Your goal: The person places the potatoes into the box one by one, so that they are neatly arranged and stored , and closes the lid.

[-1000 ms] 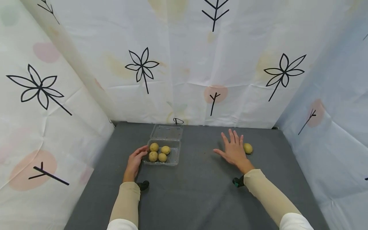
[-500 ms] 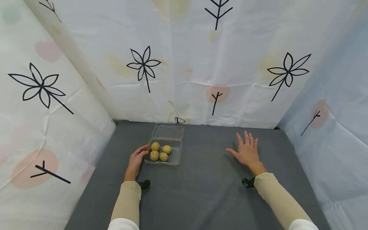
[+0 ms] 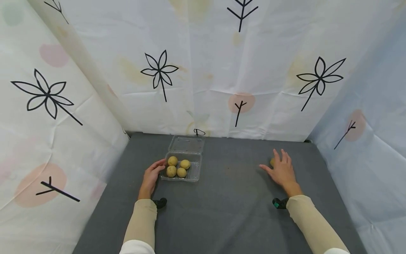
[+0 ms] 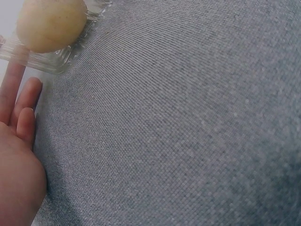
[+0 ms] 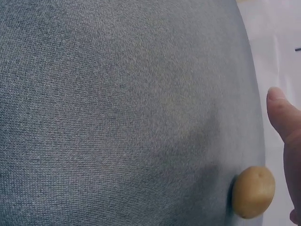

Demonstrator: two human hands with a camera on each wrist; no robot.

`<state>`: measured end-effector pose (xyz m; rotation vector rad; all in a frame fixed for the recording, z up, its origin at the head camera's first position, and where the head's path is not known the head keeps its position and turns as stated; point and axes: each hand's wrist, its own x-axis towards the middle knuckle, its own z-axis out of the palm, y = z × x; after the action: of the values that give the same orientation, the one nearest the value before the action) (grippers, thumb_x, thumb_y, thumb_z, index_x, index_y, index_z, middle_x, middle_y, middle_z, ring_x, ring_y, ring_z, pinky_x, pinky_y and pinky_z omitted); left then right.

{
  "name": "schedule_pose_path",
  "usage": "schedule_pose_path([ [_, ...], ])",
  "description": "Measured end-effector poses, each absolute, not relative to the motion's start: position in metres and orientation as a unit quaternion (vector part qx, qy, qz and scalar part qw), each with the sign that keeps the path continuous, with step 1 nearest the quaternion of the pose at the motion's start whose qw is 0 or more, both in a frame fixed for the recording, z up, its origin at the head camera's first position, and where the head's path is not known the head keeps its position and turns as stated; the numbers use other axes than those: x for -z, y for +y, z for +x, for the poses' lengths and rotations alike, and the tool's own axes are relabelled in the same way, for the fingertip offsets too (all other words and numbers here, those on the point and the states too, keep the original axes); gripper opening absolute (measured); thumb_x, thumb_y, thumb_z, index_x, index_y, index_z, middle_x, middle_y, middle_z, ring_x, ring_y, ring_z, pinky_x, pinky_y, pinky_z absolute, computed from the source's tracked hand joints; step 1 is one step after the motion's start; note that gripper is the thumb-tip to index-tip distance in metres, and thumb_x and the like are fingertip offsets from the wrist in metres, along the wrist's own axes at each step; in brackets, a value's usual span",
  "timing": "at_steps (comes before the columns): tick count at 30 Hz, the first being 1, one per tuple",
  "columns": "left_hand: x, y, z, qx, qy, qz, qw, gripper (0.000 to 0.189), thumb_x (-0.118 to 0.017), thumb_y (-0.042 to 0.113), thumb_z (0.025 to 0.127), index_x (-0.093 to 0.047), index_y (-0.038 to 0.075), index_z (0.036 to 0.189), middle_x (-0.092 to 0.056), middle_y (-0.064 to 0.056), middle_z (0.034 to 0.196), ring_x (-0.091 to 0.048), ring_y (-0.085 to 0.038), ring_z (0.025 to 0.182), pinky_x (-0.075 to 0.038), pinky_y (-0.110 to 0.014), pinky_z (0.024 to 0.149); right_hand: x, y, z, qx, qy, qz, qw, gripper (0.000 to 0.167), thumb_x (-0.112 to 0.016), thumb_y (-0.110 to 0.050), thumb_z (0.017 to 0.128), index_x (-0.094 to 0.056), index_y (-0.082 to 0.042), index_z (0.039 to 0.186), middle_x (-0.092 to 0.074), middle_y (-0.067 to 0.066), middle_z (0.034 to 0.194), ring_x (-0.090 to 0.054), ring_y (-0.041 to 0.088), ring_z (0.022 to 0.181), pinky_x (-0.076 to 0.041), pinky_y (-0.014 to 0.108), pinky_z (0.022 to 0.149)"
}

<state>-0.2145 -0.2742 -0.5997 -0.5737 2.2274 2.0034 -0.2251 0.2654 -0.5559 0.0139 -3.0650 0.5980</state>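
A clear plastic clamshell container (image 3: 194, 173) lies with its lid (image 3: 186, 144) folded back, holding several yellow potatoes (image 3: 171, 171). My left hand (image 3: 151, 177) rests at the container's left side. In the left wrist view its extended fingers (image 4: 14, 89) reach the clear rim, close below one potato (image 4: 51, 23). Farther right, my right hand (image 3: 282, 173) hovers with fingers spread over a single potato (image 3: 272, 162), which it partly covers. The right wrist view shows that potato (image 5: 254, 192) on the cloth, apart from the thumb (image 5: 282, 113).
A dark grey cloth (image 3: 222, 197) covers the table. White curtains (image 3: 203, 70) printed with black plant drawings surround it at the back and both sides. Dark straps (image 3: 160, 203) sit at both wrists.
My right hand has moved right until it is over the lone potato, which was beside it one second ago. The left hand and the container stay in place.
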Motion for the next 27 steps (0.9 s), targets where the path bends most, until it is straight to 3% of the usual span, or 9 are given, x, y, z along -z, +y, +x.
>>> schedule_pose_path([
  [10,0.596,-0.272,-0.215,-0.655,0.731,-0.185,0.045,0.042,-0.06,0.022,0.103,-0.059,0.017,0.144,-0.057,-0.012,0.151,-0.045,-0.024,0.142,-0.03,-0.046,0.121,0.565,0.274,-0.224,-0.265,-0.964,-0.024,-0.003,0.092,-0.064,-0.049,0.098,-0.019,0.001,0.161,-0.016,0.037,0.16,-0.017,0.058,0.146,-0.027,0.074,0.112],
  [20,0.562,-0.264,-0.205,-0.652,0.732,-0.186,0.06,0.043,-0.058,0.013,0.103,-0.056,0.008,0.146,-0.053,-0.019,0.152,-0.046,-0.027,0.14,-0.034,-0.043,0.114,0.575,0.282,-0.225,-0.291,-0.956,-0.028,0.01,0.086,-0.066,-0.038,0.099,-0.021,0.004,0.159,-0.025,0.04,0.154,-0.029,0.061,0.137,-0.033,0.072,0.106],
  [27,0.58,-0.269,-0.211,-0.657,0.728,-0.188,0.055,0.044,-0.058,0.017,0.103,-0.056,0.011,0.146,-0.051,-0.018,0.154,-0.044,-0.028,0.143,-0.031,-0.046,0.117,0.578,0.284,-0.227,-0.274,-0.961,-0.032,0.009,0.079,-0.065,-0.028,0.101,-0.023,0.006,0.158,-0.03,0.041,0.15,-0.035,0.059,0.131,-0.035,0.07,0.105],
])
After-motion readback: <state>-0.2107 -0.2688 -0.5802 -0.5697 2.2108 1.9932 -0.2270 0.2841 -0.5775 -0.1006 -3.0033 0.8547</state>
